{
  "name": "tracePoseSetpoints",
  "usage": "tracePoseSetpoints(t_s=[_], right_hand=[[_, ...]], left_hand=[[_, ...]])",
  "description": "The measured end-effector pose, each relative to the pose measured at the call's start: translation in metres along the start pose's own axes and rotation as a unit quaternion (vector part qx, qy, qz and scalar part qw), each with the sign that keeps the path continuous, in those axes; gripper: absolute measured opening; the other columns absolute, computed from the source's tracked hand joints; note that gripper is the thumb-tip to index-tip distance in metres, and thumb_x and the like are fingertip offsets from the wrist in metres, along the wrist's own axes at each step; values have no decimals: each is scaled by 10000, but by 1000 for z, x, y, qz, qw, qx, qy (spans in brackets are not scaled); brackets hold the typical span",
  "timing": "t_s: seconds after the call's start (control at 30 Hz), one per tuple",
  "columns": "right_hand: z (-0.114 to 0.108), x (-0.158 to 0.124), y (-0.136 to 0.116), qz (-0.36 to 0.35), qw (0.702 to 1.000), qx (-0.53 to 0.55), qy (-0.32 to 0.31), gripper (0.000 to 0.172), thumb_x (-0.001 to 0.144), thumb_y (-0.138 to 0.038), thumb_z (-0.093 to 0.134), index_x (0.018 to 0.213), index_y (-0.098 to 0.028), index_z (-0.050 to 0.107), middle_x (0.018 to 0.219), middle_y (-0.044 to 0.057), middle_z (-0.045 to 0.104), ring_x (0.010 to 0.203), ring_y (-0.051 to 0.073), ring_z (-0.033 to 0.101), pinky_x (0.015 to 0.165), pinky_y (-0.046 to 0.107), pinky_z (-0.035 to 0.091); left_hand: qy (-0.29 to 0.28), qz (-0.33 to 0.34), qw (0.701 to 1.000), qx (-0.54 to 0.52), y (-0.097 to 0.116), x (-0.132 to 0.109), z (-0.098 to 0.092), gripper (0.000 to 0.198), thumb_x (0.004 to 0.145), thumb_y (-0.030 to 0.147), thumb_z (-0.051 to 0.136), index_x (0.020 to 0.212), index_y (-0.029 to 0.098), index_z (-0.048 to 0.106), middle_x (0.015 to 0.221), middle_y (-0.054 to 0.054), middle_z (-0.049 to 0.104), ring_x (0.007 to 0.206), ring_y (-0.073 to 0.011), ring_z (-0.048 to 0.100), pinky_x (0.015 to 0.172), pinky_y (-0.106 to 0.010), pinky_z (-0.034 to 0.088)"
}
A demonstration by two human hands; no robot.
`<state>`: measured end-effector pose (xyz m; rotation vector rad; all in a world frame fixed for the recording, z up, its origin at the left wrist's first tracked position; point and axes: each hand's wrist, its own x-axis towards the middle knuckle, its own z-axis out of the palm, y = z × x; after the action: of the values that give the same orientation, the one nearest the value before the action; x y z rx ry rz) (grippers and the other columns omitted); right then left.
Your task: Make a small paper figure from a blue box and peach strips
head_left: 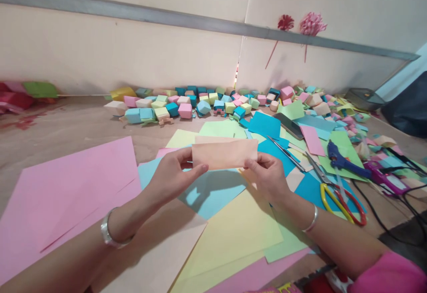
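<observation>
A peach paper strip (224,154), folded lengthwise with a second layer showing behind its top edge, is held up at the middle of the view. My left hand (176,171) pinches its left end, thumb in front and fingers behind. At the right end, my right hand (267,173) grips the lower corner the same way. Beneath the hands lie overlapping sheets of blue (213,195), yellow (243,226) and peach paper (156,244).
Pink sheets (76,186) lie at left. Small paper boxes (185,110) line the wall. On the right are scissors (333,193), a metal pointed tool (286,152), a dark phone-like object (289,126), a blue glue gun (347,163) and black cables (376,228).
</observation>
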<state>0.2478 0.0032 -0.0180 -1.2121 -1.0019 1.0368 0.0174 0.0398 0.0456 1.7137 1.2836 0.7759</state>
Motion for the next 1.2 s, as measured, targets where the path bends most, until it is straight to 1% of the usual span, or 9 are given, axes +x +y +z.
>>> tracePoseSetpoints(t_s=[0.17, 0.23, 0.37, 0.47, 0.53, 0.7, 0.9, 1.03, 1.2], right_hand=[[-2, -2, -1, -36, 996, -75, -26, 156, 764, -295, 706, 682, -169, 662, 685, 2, 614, 645, 130, 533, 616, 267, 426], [-2, -3, -2, -36, 994, -99, -37, 193, 766, -317, 704, 658, -170, 641, 668, 0, 599, 645, 131, 532, 607, 264, 427], [1, -2, -5, -10, 995, -52, -82, 202, 736, -347, 731, 810, -187, 631, 775, 18, 655, 723, 158, 605, 644, 271, 482], [3, 1, -7, -12, 997, 14, -73, 447, 686, -332, 779, 1068, -222, 575, 953, 41, 677, 882, 186, 643, 747, 295, 517], [3, 2, -9, -20, 999, 25, -40, 498, 708, -342, 768, 1143, -232, 552, 910, 19, 661, 854, 166, 635, 741, 281, 509], [0, 2, -11, -15, 999, -46, -24, 182, 779, -340, 690, 850, -174, 667, 779, 14, 635, 719, 134, 572, 649, 249, 459], [0, 2, -7, -14, 994, -101, -39, 143, 789, -309, 643, 801, -170, 676, 754, 23, 645, 693, 143, 559, 611, 253, 429], [-1, 3, -3, -21, 985, -158, -62, 113, 786, -268, 617, 771, -183, 690, 767, 28, 673, 711, 158, 585, 630, 268, 438], [-3, 3, -4, -128, 939, -306, -88, 113, 793, -213, 592, 771, -205, 703, 763, 28, 705, 721, 175, 608, 660, 289, 437]], left_hand=[[53, 35, 998, -20, 5, 2, -8, 818, 640, 391, 792, 1360, 231, 438, 903, -14, 667, 873, -202, 637, 738, -294, 531], [42, 15, 999, -10, 6, 2, -11, 647, 689, 395, 757, 1280, 226, 553, 864, -16, 686, 803, -193, 641, 689, -273, 519], [35, -28, 999, 16, 9, 0, -13, 217, 742, 395, 707, 830, 197, 730, 797, -18, 729, 732, -182, 636, 609, -231, 471], [20, -26, 999, 18, 8, -1, -10, 192, 742, 393, 707, 775, 205, 731, 739, -5, 727, 697, -170, 621, 582, -220, 445], [-6, -21, 1000, 20, 5, 0, -8, 178, 743, 384, 703, 763, 209, 731, 733, -2, 725, 700, -170, 624, 591, -221, 445], [-63, -27, 997, 33, -3, 2, -5, 172, 749, 378, 673, 767, 216, 730, 771, -5, 730, 739, -187, 642, 622, -234, 458], [-72, -18, 991, 109, -7, 7, -9, 239, 767, 423, 609, 721, 216, 720, 753, -12, 723, 729, -190, 621, 617, -248, 434], [-123, -34, 981, 144, -14, 11, -10, 248, 739, 437, 612, 702, 213, 713, 702, -11, 700, 682, -187, 607, 575, -250, 413], [-156, -25, 972, 172, -18, 12, -9, 223, 728, 410, 597, 701, 220, 712, 668, -2, 684, 646, -182, 597, 543, -245, 387]])
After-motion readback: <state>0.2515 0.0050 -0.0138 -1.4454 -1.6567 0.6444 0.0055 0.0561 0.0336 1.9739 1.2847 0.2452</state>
